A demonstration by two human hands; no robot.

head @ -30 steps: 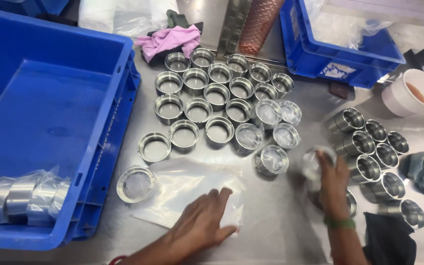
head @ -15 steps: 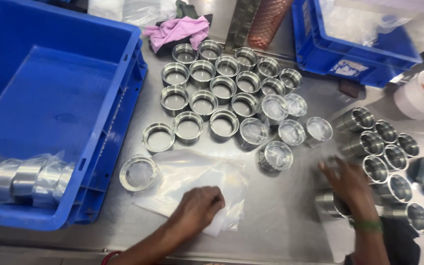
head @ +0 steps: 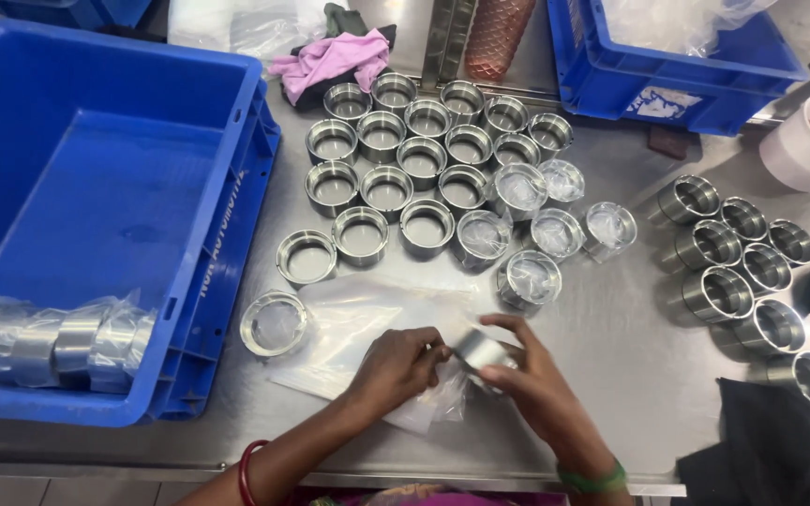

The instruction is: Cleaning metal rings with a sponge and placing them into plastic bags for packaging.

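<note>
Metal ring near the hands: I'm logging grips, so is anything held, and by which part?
The right hand holds a metal ring by its outer wall. The left hand pinches the clear plastic bag beside it.

both forearms angled in from below, left hand pinching, fingers curled, right hand cupped, fingertips nearly meeting

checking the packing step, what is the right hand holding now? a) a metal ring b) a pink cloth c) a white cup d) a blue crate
a: the right hand grips a metal ring over the clear plastic bags, with the left hand beside it.
</note>
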